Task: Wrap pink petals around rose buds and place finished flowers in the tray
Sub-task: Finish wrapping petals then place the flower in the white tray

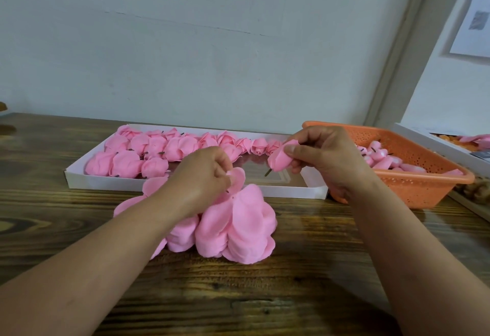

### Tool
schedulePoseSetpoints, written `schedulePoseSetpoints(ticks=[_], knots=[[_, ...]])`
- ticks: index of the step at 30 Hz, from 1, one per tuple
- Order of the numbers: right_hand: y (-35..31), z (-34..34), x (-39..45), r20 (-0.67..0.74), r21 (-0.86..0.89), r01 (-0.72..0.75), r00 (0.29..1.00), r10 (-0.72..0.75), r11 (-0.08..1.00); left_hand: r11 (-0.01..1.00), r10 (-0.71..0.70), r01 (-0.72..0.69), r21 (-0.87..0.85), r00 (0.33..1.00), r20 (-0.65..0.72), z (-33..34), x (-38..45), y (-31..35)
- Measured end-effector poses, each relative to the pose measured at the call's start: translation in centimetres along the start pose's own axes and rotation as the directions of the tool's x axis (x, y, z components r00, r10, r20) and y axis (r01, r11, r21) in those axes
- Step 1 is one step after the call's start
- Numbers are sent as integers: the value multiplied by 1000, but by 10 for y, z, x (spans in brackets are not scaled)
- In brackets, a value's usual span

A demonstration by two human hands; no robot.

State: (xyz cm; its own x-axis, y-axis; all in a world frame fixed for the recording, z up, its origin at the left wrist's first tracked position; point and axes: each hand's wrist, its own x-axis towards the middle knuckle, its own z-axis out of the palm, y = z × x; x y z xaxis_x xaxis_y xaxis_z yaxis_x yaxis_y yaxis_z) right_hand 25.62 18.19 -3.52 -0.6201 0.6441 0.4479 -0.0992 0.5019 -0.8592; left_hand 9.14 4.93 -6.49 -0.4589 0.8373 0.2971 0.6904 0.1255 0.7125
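Pink rose bud (278, 162) sits pinched in the right hand (326, 155), the left hand (204, 174) pinches a petal (236, 179) off the pile (233, 227); no writing legible.

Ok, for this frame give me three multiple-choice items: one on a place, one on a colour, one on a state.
1. Where does the petal pile lie?
A. in the tray
B. on the table, in front of the tray
C. in the basket

2. What colour is the basket?
A. orange
B. blue
C. white

3. What is the right hand doing?
A. resting flat
B. hanging idle
C. holding a rose bud

Key: 1 B, the pile sits on the table in front of the white tray. 2 A, its mesh wall is orange. 3 C, its fingers curl round the bud.
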Motion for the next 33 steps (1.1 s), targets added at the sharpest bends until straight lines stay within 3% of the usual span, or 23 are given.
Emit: schedulePoseSetpoints(ticks=[6, 14, 19, 24, 33], knots=[[0, 0, 1, -4, 8, 13, 1000, -13, 1000, 975, -150, 174, -137, 974, 169, -7, 0, -1], [-10, 4, -3, 2, 153, 62, 998, -63, 986, 890, -238, 305, -338, 944, 227, -7, 0, 2], [-24, 10, -9, 108, 235, 105, 985, -134, 966, 795, -298, 366, -484, 930, 214, -8, -2, 6], [-26, 16, -13, 237, 186, 139, 954, -182, 973, 761, -305, 385, -522, 923, 236, -8, -3, 10], [-25, 20, -13, 322, 70, 119, 937, -135, 990, 663, -325, 451, -597, 892, 313, -6, -4, 11]])
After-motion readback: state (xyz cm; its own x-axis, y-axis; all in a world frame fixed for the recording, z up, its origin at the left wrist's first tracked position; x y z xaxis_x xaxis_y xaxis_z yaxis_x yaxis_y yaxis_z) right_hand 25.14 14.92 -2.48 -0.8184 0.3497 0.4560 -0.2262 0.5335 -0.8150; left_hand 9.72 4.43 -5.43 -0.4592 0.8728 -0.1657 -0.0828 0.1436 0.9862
